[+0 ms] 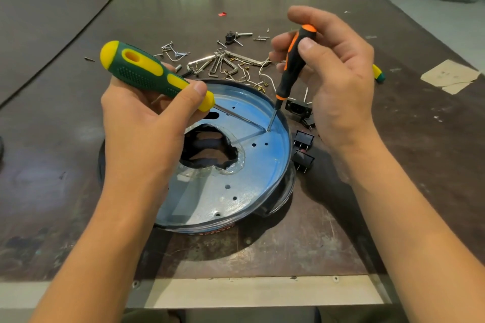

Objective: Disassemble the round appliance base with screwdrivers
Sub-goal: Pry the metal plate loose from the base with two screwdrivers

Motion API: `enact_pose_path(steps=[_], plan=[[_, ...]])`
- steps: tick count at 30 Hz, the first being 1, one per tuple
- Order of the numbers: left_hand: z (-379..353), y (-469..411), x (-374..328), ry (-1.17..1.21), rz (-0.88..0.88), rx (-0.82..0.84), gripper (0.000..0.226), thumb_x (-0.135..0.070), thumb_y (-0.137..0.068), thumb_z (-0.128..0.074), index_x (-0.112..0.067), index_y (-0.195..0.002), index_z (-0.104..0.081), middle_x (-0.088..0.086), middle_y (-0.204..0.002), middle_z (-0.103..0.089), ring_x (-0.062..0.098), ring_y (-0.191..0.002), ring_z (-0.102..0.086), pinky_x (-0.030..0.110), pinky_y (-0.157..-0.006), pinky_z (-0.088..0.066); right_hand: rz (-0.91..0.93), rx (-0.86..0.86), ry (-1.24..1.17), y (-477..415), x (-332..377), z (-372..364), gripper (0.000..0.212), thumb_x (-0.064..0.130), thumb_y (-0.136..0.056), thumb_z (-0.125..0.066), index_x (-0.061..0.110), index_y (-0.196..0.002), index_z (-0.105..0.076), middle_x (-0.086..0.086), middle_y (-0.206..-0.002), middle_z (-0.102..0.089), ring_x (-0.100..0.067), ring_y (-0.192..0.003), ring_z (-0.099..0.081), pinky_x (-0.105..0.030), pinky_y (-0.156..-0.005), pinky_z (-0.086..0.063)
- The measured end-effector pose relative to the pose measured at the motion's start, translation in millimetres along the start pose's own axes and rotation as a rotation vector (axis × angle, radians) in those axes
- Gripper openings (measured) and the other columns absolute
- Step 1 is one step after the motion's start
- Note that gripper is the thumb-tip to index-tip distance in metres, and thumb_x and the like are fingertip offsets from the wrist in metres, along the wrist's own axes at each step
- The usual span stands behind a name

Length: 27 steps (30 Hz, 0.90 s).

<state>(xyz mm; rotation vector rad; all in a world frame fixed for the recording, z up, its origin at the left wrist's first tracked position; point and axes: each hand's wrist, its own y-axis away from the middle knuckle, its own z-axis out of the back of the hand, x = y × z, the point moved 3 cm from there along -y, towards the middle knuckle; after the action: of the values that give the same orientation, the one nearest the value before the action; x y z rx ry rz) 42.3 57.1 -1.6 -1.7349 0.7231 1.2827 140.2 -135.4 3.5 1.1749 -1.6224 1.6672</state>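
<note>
Both busy: left hand fingers wrapped round green-yellow screwdriver; right hand fingers pinch orange-black screwdriver, tip on round base.

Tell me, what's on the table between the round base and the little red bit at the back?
In the head view, a pile of loose screws, bent wires and hex keys lies between the base and the red bit.

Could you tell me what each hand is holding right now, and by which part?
The left hand grips the green-and-yellow screwdriver by its handle; the right hand pinches the orange-and-black screwdriver near the top of its handle.
</note>
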Motion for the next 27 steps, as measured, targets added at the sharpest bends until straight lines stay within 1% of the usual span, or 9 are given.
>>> enact_pose_path(steps=[5,7,10,12,16,19,22,24,27], plan=[[-1.0,-0.2,0.6,-0.012,-0.011,0.016,0.029,-0.007,-0.086,-0.076,-0.01,-0.105,-0.054,0.002,-0.083,-0.072,0.028,-0.086,-0.074,0.035,-0.078,-0.062,0.096,-0.031,0.174,2.5,4.3,-2.2,0.029,0.006,-0.095,-0.069,-0.003,-0.123,-0.065,-0.024,-0.105,-0.064,-0.01,-0.09,-0.058,-0.028,-0.084,-0.052],[-1.3,-0.2,0.5,-0.013,-0.019,0.014,0.03,-0.007,-0.086,-0.076,-0.008,-0.107,-0.054,0.001,-0.083,-0.072,0.027,-0.085,-0.074,0.035,-0.078,-0.062,0.119,-0.048,0.187,1.6,3.8,-1.0,0.032,0.005,-0.094,-0.071,-0.001,-0.124,-0.065,-0.017,-0.101,-0.066,-0.01,-0.09,-0.06,-0.032,-0.085,-0.056],[-1.1,-0.5,0.3,-0.012,-0.02,0.015,0.032,-0.007,-0.086,-0.075,-0.006,-0.109,-0.053,0.001,-0.083,-0.072,0.026,-0.085,-0.074,0.035,-0.077,-0.062,0.093,-0.035,0.134,1.1,1.3,-0.3,0.032,-0.003,-0.1,-0.057,-0.001,-0.132,-0.058,-0.02,-0.107,-0.069,-0.03,-0.097,-0.07,-0.045,-0.093,-0.059],[-0.8,-0.8,0.5,-0.011,-0.016,0.018,0.03,-0.007,-0.086,-0.075,-0.008,-0.107,-0.054,0.0,-0.083,-0.073,0.025,-0.085,-0.074,0.034,-0.078,-0.062,0.068,-0.034,0.099,1.9,0.8,-0.7,0.03,-0.005,-0.102,-0.051,-0.003,-0.131,-0.057,-0.024,-0.11,-0.069,-0.039,-0.102,-0.07,-0.048,-0.096,-0.058],[-1.1,-0.7,1.0,-0.008,-0.012,0.02,0.028,-0.007,-0.086,-0.075,-0.011,-0.105,-0.054,0.003,-0.086,-0.072,0.027,-0.086,-0.074,0.035,-0.078,-0.062,0.11,-0.048,0.169,2.6,4.5,-4.4,0.027,0.003,-0.098,-0.064,-0.003,-0.124,-0.064,-0.012,-0.103,-0.064,-0.01,-0.092,-0.061,-0.033,-0.088,-0.054],[-1.2,-0.6,0.8,-0.016,-0.017,0.023,0.027,-0.007,-0.087,-0.075,-0.013,-0.103,-0.054,0.003,-0.086,-0.072,0.026,-0.086,-0.074,0.034,-0.078,-0.062,0.125,-0.012,0.143,2.6,3.2,-6.6,0.028,-0.003,-0.102,-0.055,-0.002,-0.129,-0.061,-0.015,-0.105,-0.067,-0.018,-0.093,-0.065,-0.04,-0.089,-0.058],[-1.2,-0.7,1.0,-0.031,-0.023,0.018,0.027,-0.008,-0.087,-0.075,-0.013,-0.103,-0.054,0.0,-0.084,-0.072,0.022,-0.087,-0.074,0.032,-0.078,-0.061,0.078,-0.021,0.052,4.3,2.3,-6.9,0.03,-0.005,-0.106,-0.039,-0.004,-0.131,-0.056,-0.019,-0.106,-0.068,-0.029,-0.097,-0.068,-0.039,-0.088,-0.058],[-1.2,-0.7,1.2,-0.036,-0.025,0.016,0.027,-0.008,-0.087,-0.075,-0.013,-0.103,-0.054,-0.002,-0.082,-0.072,0.02,-0.086,-0.074,0.032,-0.079,-0.061,0.078,-0.022,0.064,5.1,3.3,-8.6,0.023,0.002,-0.106,-0.044,-0.004,-0.122,-0.06,-0.016,-0.103,-0.066,-0.028,-0.095,-0.065,-0.04,-0.084,-0.054],[-0.4,-1.3,1.3,-0.039,-0.026,0.016,0.029,-0.009,-0.087,-0.075,-0.011,-0.106,-0.054,0.003,-0.087,-0.071,0.021,-0.087,-0.073,0.033,-0.08,-0.061,0.128,-0.065,0.163,3.2,6.0,-8.0,0.02,0.006,-0.099,-0.063,-0.005,-0.116,-0.065,-0.011,-0.099,-0.063,-0.011,-0.088,-0.06,-0.029,-0.082,-0.051]])
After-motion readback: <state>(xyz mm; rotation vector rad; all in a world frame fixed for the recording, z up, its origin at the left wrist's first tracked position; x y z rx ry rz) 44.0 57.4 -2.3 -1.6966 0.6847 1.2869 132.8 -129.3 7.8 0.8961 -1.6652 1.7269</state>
